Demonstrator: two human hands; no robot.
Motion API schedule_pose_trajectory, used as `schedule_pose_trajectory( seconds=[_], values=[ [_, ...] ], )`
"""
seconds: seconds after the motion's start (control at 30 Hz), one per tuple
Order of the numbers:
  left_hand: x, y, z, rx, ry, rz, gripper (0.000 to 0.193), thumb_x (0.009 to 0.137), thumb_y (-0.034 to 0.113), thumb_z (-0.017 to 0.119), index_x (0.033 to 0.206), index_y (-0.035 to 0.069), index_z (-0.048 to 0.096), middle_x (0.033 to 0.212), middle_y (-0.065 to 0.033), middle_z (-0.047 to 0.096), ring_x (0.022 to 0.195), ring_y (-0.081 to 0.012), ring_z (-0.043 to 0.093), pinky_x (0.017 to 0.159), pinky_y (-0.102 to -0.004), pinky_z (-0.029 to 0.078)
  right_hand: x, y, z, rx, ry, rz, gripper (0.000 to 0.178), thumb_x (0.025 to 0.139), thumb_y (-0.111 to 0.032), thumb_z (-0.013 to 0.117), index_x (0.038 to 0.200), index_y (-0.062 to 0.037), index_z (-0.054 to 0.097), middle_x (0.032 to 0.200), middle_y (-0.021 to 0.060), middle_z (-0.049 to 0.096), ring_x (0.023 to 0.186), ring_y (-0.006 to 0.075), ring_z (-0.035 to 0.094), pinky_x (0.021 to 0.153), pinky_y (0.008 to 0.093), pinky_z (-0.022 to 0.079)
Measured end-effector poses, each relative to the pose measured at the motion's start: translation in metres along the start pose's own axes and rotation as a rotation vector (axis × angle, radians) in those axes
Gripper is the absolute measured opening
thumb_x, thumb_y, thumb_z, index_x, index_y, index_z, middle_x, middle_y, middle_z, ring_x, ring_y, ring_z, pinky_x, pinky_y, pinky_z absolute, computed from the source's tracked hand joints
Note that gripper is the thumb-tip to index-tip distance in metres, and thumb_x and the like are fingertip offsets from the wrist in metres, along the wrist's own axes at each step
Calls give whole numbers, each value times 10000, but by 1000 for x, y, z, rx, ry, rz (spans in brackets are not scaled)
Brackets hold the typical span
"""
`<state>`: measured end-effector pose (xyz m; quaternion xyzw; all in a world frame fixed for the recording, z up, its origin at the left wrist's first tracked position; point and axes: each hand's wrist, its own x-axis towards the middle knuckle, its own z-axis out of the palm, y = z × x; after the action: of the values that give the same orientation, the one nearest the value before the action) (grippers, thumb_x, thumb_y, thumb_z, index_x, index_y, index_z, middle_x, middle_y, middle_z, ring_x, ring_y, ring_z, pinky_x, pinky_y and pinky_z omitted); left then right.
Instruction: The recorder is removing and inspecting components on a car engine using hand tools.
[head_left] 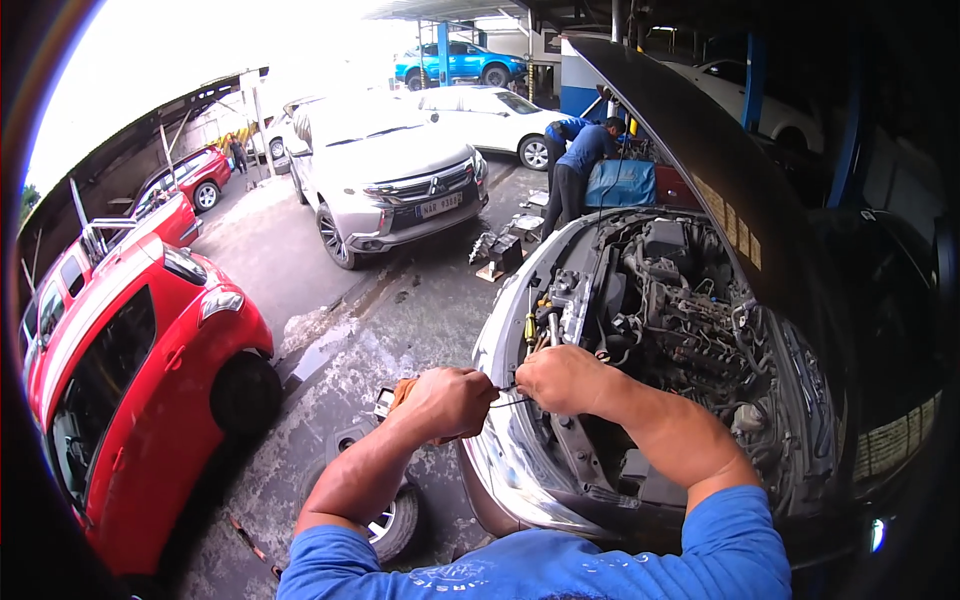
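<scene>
Both my hands are raised over the front edge of a silver car point(497, 455) with its engine bay exposed. My left hand point(452, 402) is closed on a thin black cord point(516, 402), and an orange-brown rag point(403, 391) shows against that same hand. Close by, my right hand point(562, 380) pinches the cord's other side, so a short length and a small loop span the gap between my fists. What the cord belongs to is hidden. Just beyond my right hand, a yellow-handled screwdriver point(529, 328) rests on the front of the engine bay.
The raised hood point(700, 150) stands over the engine point(690, 320). Below my left arm lies a wheel point(400, 522). A red car point(150, 370) is at left, a silver SUV point(385, 180) ahead. Two people in blue point(585, 155) lean over another vehicle. Metal parts point(505, 240) sit on the floor.
</scene>
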<state>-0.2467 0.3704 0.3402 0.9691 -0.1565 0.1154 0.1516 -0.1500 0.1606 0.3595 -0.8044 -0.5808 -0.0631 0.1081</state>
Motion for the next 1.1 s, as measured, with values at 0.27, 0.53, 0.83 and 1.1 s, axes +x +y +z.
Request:
schedule_pose_trajectory(
  seconds=[0.27, 0.53, 0.83, 1.1],
  values=[
    [-5, -11, 18, -278, 260, 21, 153, 852, 207, 663, 880, 59, 691, 785, -151, 666, 745, -344, 670, 656, -413, 530, -7, 3, -19, 182, -77, 122, 221, 910, -248, 589, 902, -42, 668, 901, 160, 669, 883, 366, 644, 787, 448, 504],
    [-6, -16, 48, -538, 360, 2, 116, 845, 136, 697, 895, 32, 683, 769, -121, 671, 745, -260, 688, 689, -343, 526, -20, 12, -28, 351, 9, 185, 188, 885, -194, 630, 903, -14, 681, 806, 171, 665, 762, 330, 663, 692, 400, 507],
    [9, -13, 61, -1368, 616, -111, 200, 978, 147, 608, 1078, -5, 691, 886, -10, 694, 807, -109, 625, 754, -251, 500, -12, -1, -45, 347, -91, 306, 196, 880, -192, 636, 924, -7, 682, 808, 166, 675, 753, 307, 674, 679, 367, 515],
    [19, 14, 53, -889, 625, -27, 190, 960, 135, 633, 818, 11, 651, 726, 19, 625, 683, -49, 532, 610, -236, 448, 1, -11, -31, 448, 156, 109, 162, 874, -135, 643, 945, 8, 671, 856, 177, 679, 782, 322, 680, 716, 377, 525]
  ],
)
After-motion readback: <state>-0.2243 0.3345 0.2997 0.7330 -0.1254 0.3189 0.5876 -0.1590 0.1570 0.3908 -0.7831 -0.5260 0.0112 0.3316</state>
